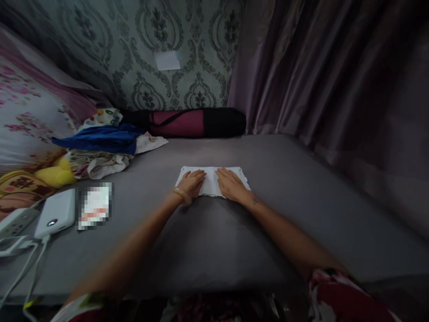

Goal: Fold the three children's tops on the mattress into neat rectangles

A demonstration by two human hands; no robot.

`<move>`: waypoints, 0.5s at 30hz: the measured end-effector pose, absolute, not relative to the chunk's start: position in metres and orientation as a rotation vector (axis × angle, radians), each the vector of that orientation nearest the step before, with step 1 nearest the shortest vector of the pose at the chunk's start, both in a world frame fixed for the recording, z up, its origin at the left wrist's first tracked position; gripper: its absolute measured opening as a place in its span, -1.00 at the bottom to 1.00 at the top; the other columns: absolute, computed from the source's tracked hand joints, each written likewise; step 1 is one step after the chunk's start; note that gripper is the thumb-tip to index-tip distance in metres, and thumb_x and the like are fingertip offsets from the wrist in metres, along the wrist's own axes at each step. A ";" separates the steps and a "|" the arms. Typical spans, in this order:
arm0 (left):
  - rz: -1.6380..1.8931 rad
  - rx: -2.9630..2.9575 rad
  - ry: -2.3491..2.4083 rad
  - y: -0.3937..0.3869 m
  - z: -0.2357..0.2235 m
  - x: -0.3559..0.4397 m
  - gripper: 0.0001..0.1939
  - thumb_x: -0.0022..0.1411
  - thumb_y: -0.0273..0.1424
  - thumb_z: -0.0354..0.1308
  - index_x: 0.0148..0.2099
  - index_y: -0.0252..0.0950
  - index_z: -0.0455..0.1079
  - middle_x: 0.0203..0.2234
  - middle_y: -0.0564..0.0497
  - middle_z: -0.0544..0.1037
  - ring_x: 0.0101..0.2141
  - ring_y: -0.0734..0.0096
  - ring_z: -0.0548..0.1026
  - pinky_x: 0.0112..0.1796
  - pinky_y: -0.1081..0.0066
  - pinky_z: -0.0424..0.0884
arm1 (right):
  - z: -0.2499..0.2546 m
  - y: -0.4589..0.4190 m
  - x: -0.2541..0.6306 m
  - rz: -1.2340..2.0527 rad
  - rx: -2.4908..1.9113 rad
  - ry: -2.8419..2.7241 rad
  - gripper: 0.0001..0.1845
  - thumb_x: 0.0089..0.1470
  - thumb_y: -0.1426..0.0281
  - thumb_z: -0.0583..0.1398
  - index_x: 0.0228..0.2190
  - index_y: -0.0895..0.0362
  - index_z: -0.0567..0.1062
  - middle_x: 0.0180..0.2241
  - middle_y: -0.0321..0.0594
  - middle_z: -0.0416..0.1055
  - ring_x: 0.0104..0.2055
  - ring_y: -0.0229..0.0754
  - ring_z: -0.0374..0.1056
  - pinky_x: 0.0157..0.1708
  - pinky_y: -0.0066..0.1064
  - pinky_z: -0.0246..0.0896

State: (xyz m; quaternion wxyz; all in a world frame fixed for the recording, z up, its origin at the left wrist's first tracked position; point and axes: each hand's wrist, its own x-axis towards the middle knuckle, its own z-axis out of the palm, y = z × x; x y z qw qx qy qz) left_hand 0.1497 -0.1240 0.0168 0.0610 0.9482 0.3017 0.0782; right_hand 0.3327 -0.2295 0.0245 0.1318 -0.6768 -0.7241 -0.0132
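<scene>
A white folded cloth or paper (211,182) lies flat on the grey bed sheet (214,237), with a crease down its middle. Its exact kind is not clear. My left hand (192,182) rests palm down on its left half, fingers stretched out. On the right half lies my right hand (230,182), also flat, with its fingers extended. The palms hide the outer parts of the white piece. A bangle (182,195) circles my left wrist.
To the left are a white power bank (56,212) with cables, a power strip (18,222), and a blurred-out packet or card (96,205). Behind them sits a heap of clothes (103,139). A maroon and black long bag (184,123) lies along the wall; a curtain (284,76) hangs right.
</scene>
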 end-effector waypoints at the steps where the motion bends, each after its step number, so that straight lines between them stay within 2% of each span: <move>1: 0.211 2.879 0.932 -0.126 0.018 0.158 -0.53 0.33 -0.40 -0.14 0.25 -0.29 0.20 0.23 -0.16 0.29 0.23 0.20 0.22 0.23 0.07 0.06 | 0.023 -0.223 0.325 -0.034 -1.973 -2.107 -0.47 0.24 0.44 -0.10 0.19 0.32 0.24 0.25 0.04 0.17 0.31 -0.04 0.00 0.28 -0.20 -0.17; 6: 0.126 2.905 1.043 -0.126 0.017 0.181 -0.50 0.38 -0.37 -0.23 0.30 -0.39 0.10 0.29 -0.20 0.17 0.30 0.20 0.07 0.26 0.11 -0.03 | 0.015 -0.199 0.310 -0.037 -2.014 -2.075 -0.41 0.25 0.36 -0.11 0.22 0.40 0.18 0.27 0.10 0.11 0.34 -0.01 -0.07 0.30 -0.15 -0.26; 11: -0.085 2.766 1.166 -0.113 -0.001 0.188 -0.44 0.41 -0.28 -0.33 0.37 -0.33 -0.02 0.34 -0.11 0.05 0.33 0.18 -0.04 0.27 0.07 -0.10 | 0.000 -0.193 0.315 -0.018 -2.044 -2.007 -0.41 0.27 0.33 -0.12 0.22 0.38 0.19 0.28 0.04 0.10 0.33 -0.03 -0.05 0.30 -0.18 -0.27; 15: -0.089 2.738 1.182 -0.110 -0.007 0.190 -0.42 0.41 -0.24 -0.37 0.39 -0.29 -0.05 0.35 -0.08 0.02 0.34 0.21 -0.07 0.27 0.07 -0.11 | -0.004 -0.192 0.315 -0.011 -2.047 -1.995 -0.41 0.27 0.33 -0.12 0.23 0.37 0.18 0.28 0.01 0.11 0.33 -0.04 -0.06 0.30 -0.19 -0.30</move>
